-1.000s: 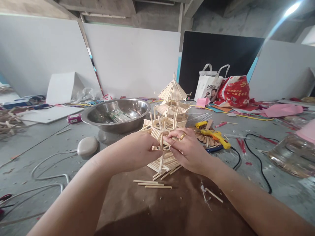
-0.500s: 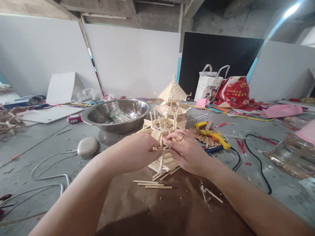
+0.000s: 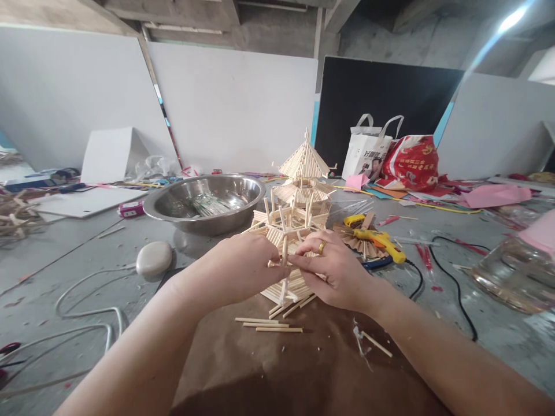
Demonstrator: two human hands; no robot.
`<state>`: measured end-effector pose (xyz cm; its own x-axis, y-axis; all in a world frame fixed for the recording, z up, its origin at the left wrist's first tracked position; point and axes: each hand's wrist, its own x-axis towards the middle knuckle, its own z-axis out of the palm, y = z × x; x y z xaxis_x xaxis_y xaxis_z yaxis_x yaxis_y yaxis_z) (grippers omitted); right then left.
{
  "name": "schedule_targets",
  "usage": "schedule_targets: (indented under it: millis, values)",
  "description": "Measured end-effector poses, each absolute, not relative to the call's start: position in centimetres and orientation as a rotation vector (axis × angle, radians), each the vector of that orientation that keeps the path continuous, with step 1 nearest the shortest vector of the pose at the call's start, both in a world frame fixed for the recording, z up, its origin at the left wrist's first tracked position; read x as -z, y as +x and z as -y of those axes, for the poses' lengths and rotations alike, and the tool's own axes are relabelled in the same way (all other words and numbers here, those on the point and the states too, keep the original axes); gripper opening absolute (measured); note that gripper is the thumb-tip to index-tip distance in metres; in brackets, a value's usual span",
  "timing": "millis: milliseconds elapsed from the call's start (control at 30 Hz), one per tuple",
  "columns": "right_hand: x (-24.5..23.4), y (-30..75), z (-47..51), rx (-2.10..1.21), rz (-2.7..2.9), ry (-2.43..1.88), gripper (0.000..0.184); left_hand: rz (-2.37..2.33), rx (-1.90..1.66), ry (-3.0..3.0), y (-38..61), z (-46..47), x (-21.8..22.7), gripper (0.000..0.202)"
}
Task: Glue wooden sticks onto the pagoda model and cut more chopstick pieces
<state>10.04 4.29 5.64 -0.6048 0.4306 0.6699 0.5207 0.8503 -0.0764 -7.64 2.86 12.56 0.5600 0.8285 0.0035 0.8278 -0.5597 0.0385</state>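
Just in front of the one stick-built pavilion frame (image 3: 276, 236), one brown sheet (image 3: 255, 375); left behind the frame, one steel basin (image 3: 203, 224). Two hands, frame between them: left hand (image 3: 247, 267) grips its front post (image 3: 285, 247), right hand (image 3: 333, 269) has bent fingertips at it, grip can't be told. Risk: uneven pressure could twist the post loose if its joint is weak. Behind the frame, one pointed stick roof (image 3: 304, 162); right, one yellow glue gun (image 3: 387, 243). In front, three grouped loose sticks (image 3: 280, 330), one stray stick (image 3: 377, 344).

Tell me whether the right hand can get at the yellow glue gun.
Likely yes: the yellow glue gun lies close beyond the right hand, with nothing visible blocking it.
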Motion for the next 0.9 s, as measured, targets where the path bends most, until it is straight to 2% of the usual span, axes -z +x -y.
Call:
schedule_targets:
  millis: [167,367,900]
  values:
    - [-5.4,9.9,-4.3,0.172,2.302,-0.643,0.023,-1.366,-0.075,2.876,-7.3,-3.0,-12.4,0.034]
    - [-5.4,9.9,-4.2,0.178,2.297,-0.627,0.023,-1.339,0.091,2.95,-7.2,-3.0,-12.5,0.031]
    - [-5.5,9.9,-4.3,0.114,2.295,-0.668,0.021,-1.79,-0.048,2.721,-6.5,-2.6,-11.7,0.029]
